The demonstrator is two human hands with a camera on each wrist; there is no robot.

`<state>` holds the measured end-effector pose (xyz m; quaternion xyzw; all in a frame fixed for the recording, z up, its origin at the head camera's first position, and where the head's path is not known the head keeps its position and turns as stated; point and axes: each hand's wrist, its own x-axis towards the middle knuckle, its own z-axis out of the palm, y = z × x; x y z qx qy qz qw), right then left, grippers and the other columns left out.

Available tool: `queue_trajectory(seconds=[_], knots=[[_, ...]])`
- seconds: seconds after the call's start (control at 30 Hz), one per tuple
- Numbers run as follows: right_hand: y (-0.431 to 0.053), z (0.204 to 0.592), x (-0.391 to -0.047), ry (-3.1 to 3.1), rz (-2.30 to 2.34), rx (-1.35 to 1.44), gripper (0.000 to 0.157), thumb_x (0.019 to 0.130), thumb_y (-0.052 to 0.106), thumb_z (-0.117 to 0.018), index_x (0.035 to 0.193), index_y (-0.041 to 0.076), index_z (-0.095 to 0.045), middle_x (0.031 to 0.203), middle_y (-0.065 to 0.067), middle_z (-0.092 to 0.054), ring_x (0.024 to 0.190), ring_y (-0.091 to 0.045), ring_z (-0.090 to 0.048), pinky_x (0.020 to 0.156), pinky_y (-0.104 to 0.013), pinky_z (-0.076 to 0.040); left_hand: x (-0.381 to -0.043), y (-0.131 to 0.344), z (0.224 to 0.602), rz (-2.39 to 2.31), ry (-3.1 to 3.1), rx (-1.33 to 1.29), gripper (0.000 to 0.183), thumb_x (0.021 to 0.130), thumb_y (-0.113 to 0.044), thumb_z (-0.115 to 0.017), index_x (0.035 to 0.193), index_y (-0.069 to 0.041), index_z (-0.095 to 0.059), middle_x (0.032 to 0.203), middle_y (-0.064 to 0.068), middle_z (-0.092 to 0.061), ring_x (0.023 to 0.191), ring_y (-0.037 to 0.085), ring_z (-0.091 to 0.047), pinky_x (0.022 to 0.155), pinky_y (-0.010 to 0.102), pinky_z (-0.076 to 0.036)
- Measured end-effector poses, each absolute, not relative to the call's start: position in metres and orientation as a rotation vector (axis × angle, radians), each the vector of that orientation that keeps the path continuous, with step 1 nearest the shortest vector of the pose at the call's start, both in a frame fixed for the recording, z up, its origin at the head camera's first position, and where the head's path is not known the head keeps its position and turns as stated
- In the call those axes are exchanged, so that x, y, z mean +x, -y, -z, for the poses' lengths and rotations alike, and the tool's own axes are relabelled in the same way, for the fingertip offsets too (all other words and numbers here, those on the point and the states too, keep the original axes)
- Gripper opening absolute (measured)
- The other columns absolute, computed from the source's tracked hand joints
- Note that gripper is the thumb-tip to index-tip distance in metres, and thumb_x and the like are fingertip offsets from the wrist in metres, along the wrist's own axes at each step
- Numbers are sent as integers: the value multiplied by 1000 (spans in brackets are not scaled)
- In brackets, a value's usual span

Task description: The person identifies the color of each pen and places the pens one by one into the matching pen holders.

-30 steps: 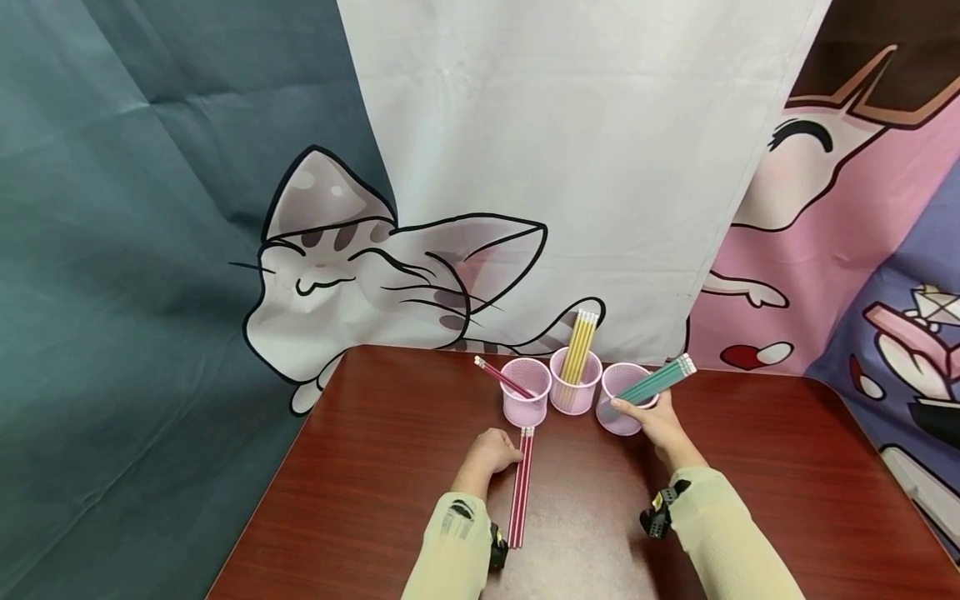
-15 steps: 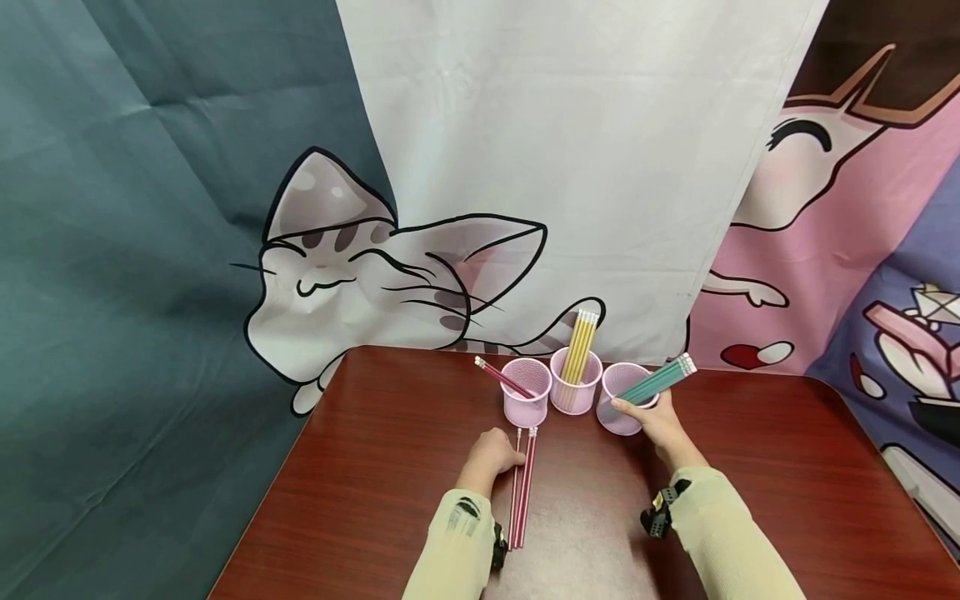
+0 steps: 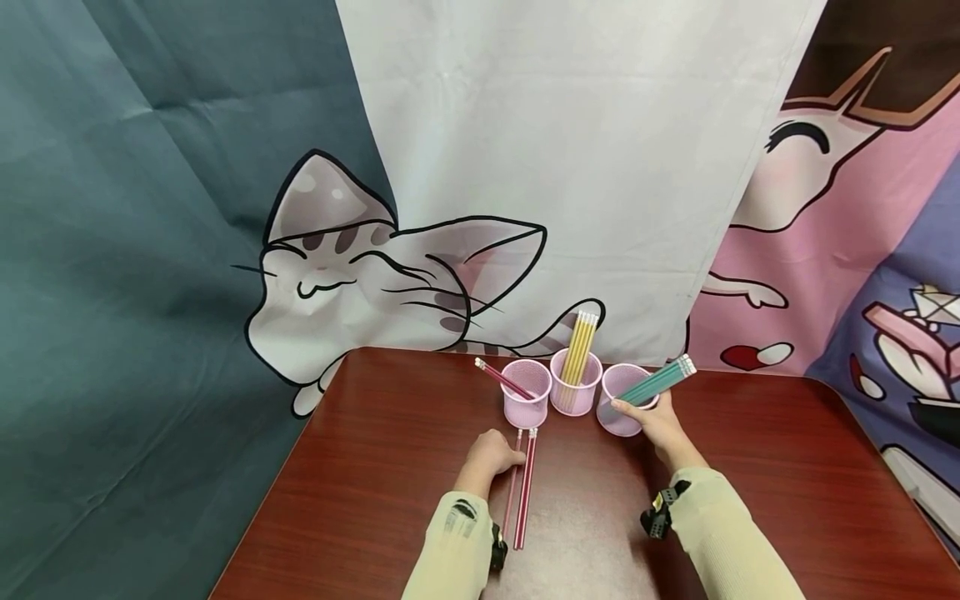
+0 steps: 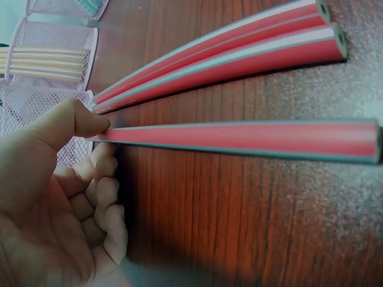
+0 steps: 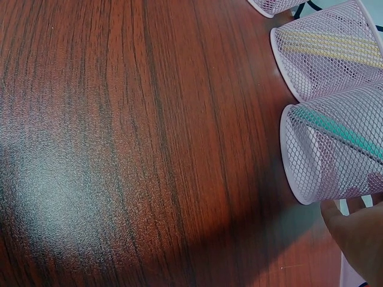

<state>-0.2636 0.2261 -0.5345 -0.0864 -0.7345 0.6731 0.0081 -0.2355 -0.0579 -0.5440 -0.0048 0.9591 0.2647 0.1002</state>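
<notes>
My left hand (image 3: 491, 454) pinches a red striped pencil (image 4: 239, 140) between thumb and index finger, near its eraser end; the other fingers are curled. Beside it lie two more red pencils (image 3: 527, 492) on the table. My right hand (image 3: 663, 425) grips the right-hand pink mesh pen cup (image 3: 617, 419) at its side, with the thumb in front and the other fingers mostly hidden. Teal pencils (image 3: 656, 383) lean out of that cup to the right. Red pencils (image 3: 504, 377) lean left in the left-hand cup (image 3: 525, 414), just beyond my left hand.
Between those two cups stands a middle mesh cup (image 3: 570, 406) with several yellow pencils (image 3: 580, 346). All three cups form a row near the back edge of the brown wooden table (image 3: 375, 492). A printed cloth backdrop (image 3: 585, 167) hangs right behind the table.
My left hand has separated one red pencil from the others, shifting slightly right early on. That pencil's near end has since swung left, widening the gap. My right hand stays on its cup.
</notes>
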Motion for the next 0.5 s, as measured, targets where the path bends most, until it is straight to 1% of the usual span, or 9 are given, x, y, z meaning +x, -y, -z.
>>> queue_trajectory(seconds=[0.17,0.2,0.23,0.3,0.37,0.43,0.47,0.5], knots=[[-226,541,-265,2302,-2056,-257,96,76,22,-76,141,6,-8,140,-22,-24,127,-30,-24,107,-42,-20,-237,61,548,-846,-2812,-16,27,66,-26,-72,57,-7,-56,59,4,-53,58,19,-47,60,34,-46],[-227,542,-265,2306,-2050,-255,96,76,22,-76,141,6,-8,140,-22,-24,127,-30,-24,106,-42,-20,-236,62,548,-862,-2808,-17,27,66,-25,-72,56,-7,-55,58,4,-52,58,19,-46,59,34,-46],[-227,543,-265,2314,-2047,-256,96,76,23,-76,141,5,-8,140,-23,-23,127,-31,-24,107,-42,-20,-236,63,549,-885,-2821,4,27,65,-26,-71,54,-9,-53,55,2,-50,55,18,-44,56,31,-44],[-228,546,-266,2318,-2042,-256,96,76,24,-76,141,6,-8,141,-22,-24,128,-30,-24,107,-42,-19,-234,64,547,-902,-2811,-5,27,66,-24,-70,52,-8,-54,54,2,-51,54,18,-44,54,31,-44],[-229,544,-266,2331,-2057,-246,95,78,20,-74,142,5,-5,142,-23,-20,130,-31,-21,108,-43,-16,-231,65,546,-932,-2806,-11,26,67,-23,-70,51,-9,-54,49,-1,-49,49,15,-44,49,28,-41],[-228,542,-266,2327,-2070,-260,94,79,17,-73,142,5,-5,143,-21,-20,130,-30,-22,109,-42,-16,-230,66,545,-964,-2805,-16,26,68,-23,-69,50,-10,-54,45,-4,-47,45,12,-43,45,25,-37],[-228,541,-266,2328,-2069,-262,93,79,17,-73,142,5,-5,143,-21,-21,130,-29,-22,109,-41,-16,-231,66,544,-979,-2775,-48,25,69,-21,-69,52,-9,-56,44,-3,-49,44,13,-45,44,26,-38],[-228,541,-266,2328,-2065,-260,92,79,17,-73,141,5,-5,142,-21,-21,129,-29,-22,108,-41,-16,-231,66,544,-1010,-2765,-52,24,69,-21,-68,52,-9,-56,42,-4,-48,42,11,-44,42,24,-35]])
